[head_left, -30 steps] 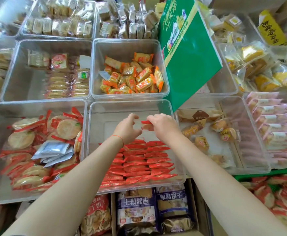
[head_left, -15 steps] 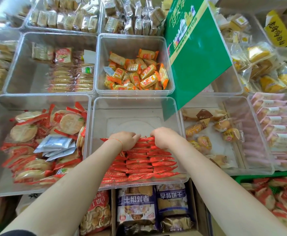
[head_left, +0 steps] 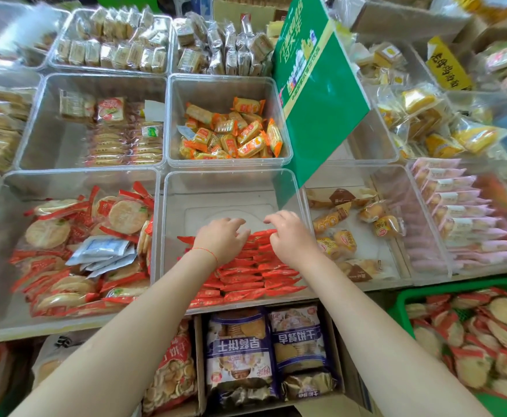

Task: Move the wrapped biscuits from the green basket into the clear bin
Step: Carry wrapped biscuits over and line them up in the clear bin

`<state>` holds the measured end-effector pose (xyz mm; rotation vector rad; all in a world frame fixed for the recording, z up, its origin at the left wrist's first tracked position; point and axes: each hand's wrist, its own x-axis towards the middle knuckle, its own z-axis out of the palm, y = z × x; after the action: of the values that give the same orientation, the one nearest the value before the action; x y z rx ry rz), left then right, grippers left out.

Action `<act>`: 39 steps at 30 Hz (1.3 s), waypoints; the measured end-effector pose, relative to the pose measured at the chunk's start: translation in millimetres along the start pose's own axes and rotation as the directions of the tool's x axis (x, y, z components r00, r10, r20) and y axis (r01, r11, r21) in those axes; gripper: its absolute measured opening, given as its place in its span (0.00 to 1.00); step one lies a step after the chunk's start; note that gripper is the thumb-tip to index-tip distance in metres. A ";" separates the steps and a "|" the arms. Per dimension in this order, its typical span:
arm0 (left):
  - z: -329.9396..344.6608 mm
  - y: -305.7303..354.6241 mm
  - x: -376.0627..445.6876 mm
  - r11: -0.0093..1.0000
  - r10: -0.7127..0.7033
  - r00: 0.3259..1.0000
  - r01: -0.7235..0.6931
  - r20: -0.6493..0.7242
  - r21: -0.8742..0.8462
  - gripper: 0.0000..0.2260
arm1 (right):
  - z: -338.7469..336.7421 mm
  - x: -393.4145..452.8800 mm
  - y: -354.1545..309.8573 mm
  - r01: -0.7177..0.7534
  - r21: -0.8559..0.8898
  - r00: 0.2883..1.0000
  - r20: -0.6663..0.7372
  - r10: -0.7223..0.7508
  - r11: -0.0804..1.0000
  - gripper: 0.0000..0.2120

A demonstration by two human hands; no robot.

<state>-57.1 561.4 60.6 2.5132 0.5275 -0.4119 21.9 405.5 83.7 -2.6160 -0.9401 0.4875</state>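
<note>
Rows of red-wrapped biscuits (head_left: pixel 246 278) stand on edge in the near half of the clear bin (head_left: pixel 231 179) in front of me. My left hand (head_left: pixel 220 240) and my right hand (head_left: pixel 288 237) both rest palm down on the far end of the rows, fingers slightly bent over the top packets. The bin's far half shows its bare floor. At the lower right stands the green basket (head_left: pixel 401 305) with more round biscuits in red wrappers (head_left: pixel 486 341).
A clear bin of loose round crackers (head_left: pixel 66 251) sits to the left, a bin of small cakes (head_left: pixel 351 233) to the right, orange packets (head_left: pixel 231 133) behind. A green sign board (head_left: pixel 315 94) leans over the back right. Cartons of bagged biscuits (head_left: pixel 264 353) lie below.
Both hands came down and toward me from mid-air over the bin, where they held a red packet, and now rest on the far end of the rows.
</note>
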 end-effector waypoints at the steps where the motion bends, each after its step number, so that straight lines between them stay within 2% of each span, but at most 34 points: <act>1: -0.1 7.4 -5.6 0.999 0.025 0.997 -0.028 -0.078 -0.036 0.19 | -3.7 -12.2 0.7 0.016 0.028 0.995 -0.099 -0.013 0.999 0.16; 4: 1.9 39.5 -24.5 0.982 0.064 0.970 -0.103 -0.236 -0.160 0.13 | -15.5 -53.4 8.3 0.000 0.091 0.953 -0.300 0.028 0.996 0.10; 6: 4.7 66.0 -39.0 0.973 0.093 0.962 -0.142 -0.256 -0.180 0.11 | -21.7 -79.1 20.2 -0.045 0.127 0.937 -0.339 0.086 0.991 0.09; 8: 7.9 93.6 -53.6 0.971 0.146 0.965 -0.182 -0.218 -0.154 0.09 | -26.8 -103.0 37.6 -0.104 0.164 0.935 -0.320 0.153 0.981 0.09; 11: 17.0 135.0 -74.0 0.973 0.199 0.977 -0.206 -0.072 -0.107 0.08 | -30.6 -139.5 74.4 -0.173 0.245 0.938 -0.254 0.236 0.954 0.09; 14: 42.9 179.8 -87.9 0.976 0.165 0.986 -0.162 0.012 -0.143 0.10 | -26.4 -176.8 128.6 -0.211 0.314 0.941 -0.193 0.279 0.926 0.09; 19: 128.8 270.8 -91.6 0.964 0.063 0.997 -0.052 0.036 -0.261 0.08 | -16.6 -225.1 243.7 -0.251 0.331 0.952 -0.088 0.294 0.910 0.09; 22: 190.5 329.0 -83.0 0.954 0.046 0.990 -0.004 0.136 -0.299 0.10 | -20.4 -250.7 317.0 -0.284 0.321 0.952 -0.017 0.305 0.903 0.10; 26: 259.2 386.2 -72.5 0.963 0.023 0.956 0.057 0.292 -0.262 0.12 | -26.9 -281.7 400.9 -0.443 0.288 0.896 0.105 0.432 0.849 0.09; 30: 311.5 415.7 -62.6 0.967 -0.026 0.924 0.121 0.382 -0.226 0.12 | -12.7 -293.2 467.8 -0.607 0.289 0.790 0.312 0.527 0.740 0.09; 35: 355.2 425.3 -54.8 0.951 -0.112 0.911 0.214 0.396 -0.224 0.08 | 20.6 -278.3 501.1 -0.701 0.401 0.703 0.527 0.477 0.590 0.24; 39: 372.5 421.2 -55.3 0.955 -0.166 0.913 0.244 0.374 -0.171 0.09 | 39.9 -267.6 498.1 -0.689 0.520 0.723 0.538 0.432 0.505 0.22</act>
<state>15.1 9.2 -35.4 2.1158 0.6553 -0.8268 83.9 -128.1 -97.2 -2.0538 0.1495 1.2292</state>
